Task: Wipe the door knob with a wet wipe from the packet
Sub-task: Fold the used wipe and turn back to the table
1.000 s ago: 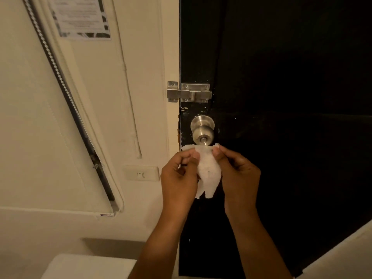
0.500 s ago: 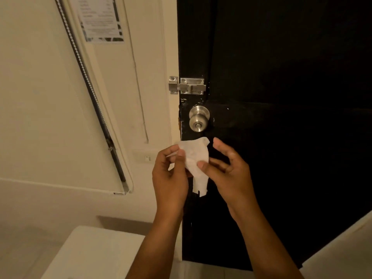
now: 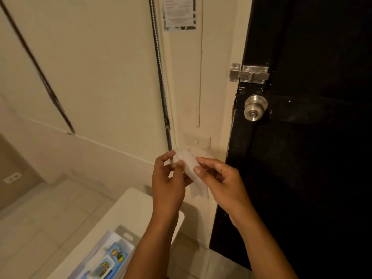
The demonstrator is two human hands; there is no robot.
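The wet wipe [image 3: 191,170] is pinched between thumb and fingers of both the left hand [image 3: 168,178] and the right hand [image 3: 221,181], low and left of the door knob [image 3: 255,107], well apart from it. The wipe hangs crumpled; if not spread, poor contact is expected. A light pinch risks a drop toward the packet [image 3: 106,258] on the desk [image 3: 128,210].

Low white table [image 3: 128,210] standing on pale tiled floor [image 3: 40,214] near the wall, bearing a blue-and-white wipes packet [image 3: 106,258] flat by its near edge.
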